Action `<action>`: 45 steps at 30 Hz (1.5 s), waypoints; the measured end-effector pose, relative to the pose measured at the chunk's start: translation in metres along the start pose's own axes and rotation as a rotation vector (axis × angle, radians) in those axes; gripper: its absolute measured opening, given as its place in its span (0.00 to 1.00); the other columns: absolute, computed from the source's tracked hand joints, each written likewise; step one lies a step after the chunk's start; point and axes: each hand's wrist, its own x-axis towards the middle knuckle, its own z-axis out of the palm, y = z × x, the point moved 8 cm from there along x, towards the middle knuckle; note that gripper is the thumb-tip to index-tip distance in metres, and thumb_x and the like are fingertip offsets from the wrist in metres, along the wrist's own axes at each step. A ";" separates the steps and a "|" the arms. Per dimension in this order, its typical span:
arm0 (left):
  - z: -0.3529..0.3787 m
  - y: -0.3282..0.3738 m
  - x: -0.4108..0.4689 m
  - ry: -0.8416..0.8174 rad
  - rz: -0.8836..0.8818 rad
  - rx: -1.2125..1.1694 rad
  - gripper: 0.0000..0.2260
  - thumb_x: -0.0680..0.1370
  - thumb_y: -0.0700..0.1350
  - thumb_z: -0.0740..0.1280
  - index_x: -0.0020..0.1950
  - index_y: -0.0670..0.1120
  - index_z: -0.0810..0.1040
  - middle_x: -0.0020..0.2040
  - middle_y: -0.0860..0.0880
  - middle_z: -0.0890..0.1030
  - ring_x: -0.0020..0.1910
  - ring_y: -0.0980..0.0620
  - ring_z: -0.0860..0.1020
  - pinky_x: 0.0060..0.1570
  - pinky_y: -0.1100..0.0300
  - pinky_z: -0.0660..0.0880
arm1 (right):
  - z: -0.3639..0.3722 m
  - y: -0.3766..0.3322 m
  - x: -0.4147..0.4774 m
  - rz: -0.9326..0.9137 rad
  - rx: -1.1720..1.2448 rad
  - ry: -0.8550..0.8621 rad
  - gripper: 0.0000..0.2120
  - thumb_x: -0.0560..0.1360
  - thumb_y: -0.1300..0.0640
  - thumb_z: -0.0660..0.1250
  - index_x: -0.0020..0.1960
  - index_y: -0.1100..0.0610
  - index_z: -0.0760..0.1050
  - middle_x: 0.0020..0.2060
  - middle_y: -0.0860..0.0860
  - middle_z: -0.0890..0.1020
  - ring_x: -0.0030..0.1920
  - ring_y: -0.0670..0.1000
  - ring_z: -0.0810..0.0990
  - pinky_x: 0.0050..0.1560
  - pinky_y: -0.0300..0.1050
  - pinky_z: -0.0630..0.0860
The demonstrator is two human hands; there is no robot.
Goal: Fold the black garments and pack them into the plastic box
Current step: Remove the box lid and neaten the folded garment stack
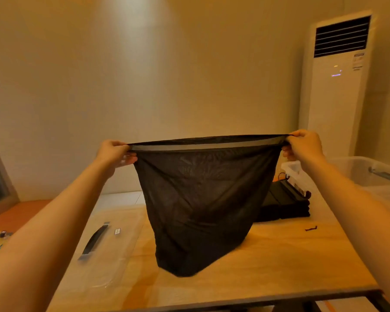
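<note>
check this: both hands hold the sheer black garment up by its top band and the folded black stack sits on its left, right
Not quite: left hand and right hand do hold the sheer black garment up by its top band, but the head view shows the folded black stack on its right, near the plastic box.

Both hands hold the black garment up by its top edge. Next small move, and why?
Probably lower the garment flat onto the table: left hand and right hand pinch its band taut in the air, and it hangs unfolded.
</note>
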 end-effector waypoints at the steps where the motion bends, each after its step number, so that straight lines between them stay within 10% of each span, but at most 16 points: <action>1: -0.002 0.012 0.003 -0.010 -0.002 -0.094 0.06 0.81 0.37 0.62 0.56 0.38 0.74 0.53 0.37 0.78 0.41 0.47 0.80 0.33 0.63 0.81 | 0.000 -0.012 0.003 0.002 0.045 -0.007 0.04 0.79 0.64 0.59 0.52 0.61 0.72 0.33 0.56 0.78 0.19 0.44 0.76 0.20 0.34 0.71; 6: -0.018 0.077 0.007 -0.003 0.065 -0.425 0.04 0.79 0.35 0.63 0.48 0.40 0.78 0.56 0.40 0.78 0.50 0.46 0.81 0.38 0.64 0.81 | -0.001 -0.071 0.014 0.011 0.359 -0.071 0.06 0.79 0.67 0.59 0.52 0.60 0.73 0.42 0.56 0.81 0.29 0.48 0.83 0.31 0.37 0.79; 13: -0.032 0.150 -0.005 -0.011 0.322 -0.387 0.16 0.76 0.29 0.65 0.64 0.38 0.74 0.53 0.44 0.80 0.52 0.49 0.81 0.53 0.59 0.79 | -0.026 -0.146 0.012 -0.231 0.317 -0.087 0.15 0.74 0.72 0.65 0.59 0.62 0.74 0.52 0.57 0.78 0.52 0.53 0.79 0.44 0.34 0.79; 19: -0.053 0.170 -0.022 0.140 0.411 -0.392 0.13 0.79 0.38 0.66 0.62 0.35 0.74 0.51 0.42 0.81 0.44 0.51 0.83 0.41 0.65 0.80 | -0.045 -0.173 -0.006 -0.364 0.306 -0.030 0.02 0.76 0.66 0.67 0.48 0.64 0.77 0.40 0.54 0.81 0.34 0.44 0.83 0.37 0.32 0.78; 28: -0.074 0.189 -0.030 0.265 0.479 -0.229 0.15 0.79 0.45 0.66 0.63 0.39 0.75 0.51 0.44 0.78 0.39 0.52 0.77 0.39 0.62 0.76 | -0.061 -0.203 -0.022 -0.429 0.215 0.089 0.15 0.77 0.49 0.67 0.36 0.56 0.74 0.30 0.52 0.77 0.23 0.42 0.74 0.30 0.34 0.74; 45: 0.021 -0.083 0.076 -0.108 -0.148 0.024 0.08 0.79 0.40 0.65 0.52 0.35 0.77 0.48 0.38 0.77 0.36 0.46 0.78 0.30 0.62 0.78 | 0.092 0.045 0.055 0.068 -0.021 -0.205 0.23 0.77 0.50 0.66 0.28 0.56 0.63 0.26 0.53 0.64 0.33 0.54 0.67 0.36 0.46 0.62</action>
